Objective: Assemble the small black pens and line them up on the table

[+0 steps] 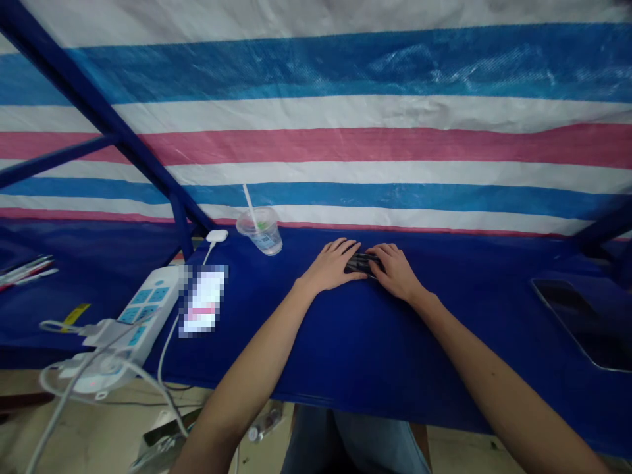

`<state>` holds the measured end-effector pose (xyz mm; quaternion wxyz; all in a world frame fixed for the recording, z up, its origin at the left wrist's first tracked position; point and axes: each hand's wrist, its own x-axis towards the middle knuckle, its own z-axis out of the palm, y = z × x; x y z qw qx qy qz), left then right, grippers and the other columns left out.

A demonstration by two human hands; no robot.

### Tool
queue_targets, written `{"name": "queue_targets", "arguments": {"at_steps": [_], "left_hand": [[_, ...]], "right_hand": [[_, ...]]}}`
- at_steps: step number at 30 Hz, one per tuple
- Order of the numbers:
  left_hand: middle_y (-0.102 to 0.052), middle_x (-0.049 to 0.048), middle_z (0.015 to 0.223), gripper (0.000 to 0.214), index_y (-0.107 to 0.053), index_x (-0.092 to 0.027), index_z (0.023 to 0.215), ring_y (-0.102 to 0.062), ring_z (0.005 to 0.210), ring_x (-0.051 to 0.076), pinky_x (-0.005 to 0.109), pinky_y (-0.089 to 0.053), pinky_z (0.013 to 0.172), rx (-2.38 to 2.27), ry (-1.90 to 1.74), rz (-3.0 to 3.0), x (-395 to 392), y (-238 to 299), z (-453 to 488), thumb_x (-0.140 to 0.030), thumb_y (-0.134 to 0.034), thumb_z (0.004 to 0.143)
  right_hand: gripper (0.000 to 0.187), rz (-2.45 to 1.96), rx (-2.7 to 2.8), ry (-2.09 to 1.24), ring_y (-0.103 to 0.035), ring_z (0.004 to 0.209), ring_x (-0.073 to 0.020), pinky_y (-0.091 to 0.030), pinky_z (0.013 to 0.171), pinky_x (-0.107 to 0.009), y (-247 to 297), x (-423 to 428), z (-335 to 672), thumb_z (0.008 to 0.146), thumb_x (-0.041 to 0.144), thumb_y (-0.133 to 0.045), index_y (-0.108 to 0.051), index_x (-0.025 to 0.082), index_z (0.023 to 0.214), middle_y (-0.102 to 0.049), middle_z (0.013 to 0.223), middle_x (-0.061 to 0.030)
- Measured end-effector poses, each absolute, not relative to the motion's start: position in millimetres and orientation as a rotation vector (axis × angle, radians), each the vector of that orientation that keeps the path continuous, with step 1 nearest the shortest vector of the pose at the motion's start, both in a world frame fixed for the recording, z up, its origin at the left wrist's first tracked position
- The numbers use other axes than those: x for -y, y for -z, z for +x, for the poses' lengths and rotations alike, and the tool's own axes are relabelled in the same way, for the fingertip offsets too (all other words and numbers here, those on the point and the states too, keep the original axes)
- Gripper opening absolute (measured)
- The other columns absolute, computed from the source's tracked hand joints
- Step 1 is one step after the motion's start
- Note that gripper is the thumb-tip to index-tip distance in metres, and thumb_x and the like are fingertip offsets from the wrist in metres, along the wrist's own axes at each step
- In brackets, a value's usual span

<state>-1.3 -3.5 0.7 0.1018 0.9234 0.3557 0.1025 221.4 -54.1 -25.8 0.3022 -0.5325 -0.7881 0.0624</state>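
Several black pens (pixel 362 263) lie side by side as a small bundle on the blue table, between my two hands. My left hand (pixel 336 264) is closed over the left end of the bundle, thumb along the near side and fingers along the far side. At the right end, my right hand (pixel 395 268) grips the bundle with bent fingers, its thumb on the near side. Both hands rest low at the table surface. The ends of the pens are hidden under my palms and fingers.
A clear plastic cup (pixel 266 237) with a straw stands tilted behind my left hand. Left of it are a blurred lit screen (pixel 205 301), a white charger (pixel 217 236) and a power strip (pixel 143 316) with cables. A phone (pixel 582 322) lies far right. Striped sheeting hangs behind.
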Motion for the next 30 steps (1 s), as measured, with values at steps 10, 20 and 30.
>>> {"name": "queue_targets", "arguments": {"at_steps": [10, 20, 30], "left_hand": [[-0.03, 0.0066, 0.17, 0.093, -0.028, -0.025, 0.165, -0.02, 0.159, 0.033, 0.053, -0.022, 0.128, -1.167, -0.121, 2.751, 12.8, -10.6, 4.1, -0.082, -0.042, 0.093], [-0.02, 0.0067, 0.173, 0.104, -0.02, -0.024, 0.167, -0.013, 0.16, 0.038, 0.058, -0.019, 0.128, -1.291, -0.091, 2.693, 16.2, -7.5, 8.3, -0.088, -0.04, 0.089], [-0.021, 0.0056, 0.172, 0.098, -0.022, -0.023, 0.167, -0.014, 0.16, 0.037, 0.057, -0.019, 0.129, -1.398, -0.053, 2.65, 20.6, -7.9, 16.7, -0.085, -0.035, 0.093]], "right_hand": [[0.045, -1.614, 2.173, 0.074, -0.051, 0.133, -0.0308, -0.042, 0.107, -0.047, 30.0, 58.6, 212.9, 0.108, 0.032, -0.033, -0.061, 0.017, 0.14, -0.062, 0.143, -0.0144], [0.059, -1.779, 2.212, 0.122, -0.031, 0.154, -0.032, -0.03, 0.119, -0.054, 34.2, 63.5, 209.1, 0.109, 0.035, -0.02, -0.04, 0.014, 0.16, -0.038, 0.166, -0.0111], [0.059, -1.804, 2.217, 0.136, -0.03, 0.155, -0.031, -0.028, 0.122, -0.055, 38.5, 62.5, 206.8, 0.108, 0.033, -0.018, -0.045, 0.013, 0.157, -0.041, 0.164, -0.0125]]}}
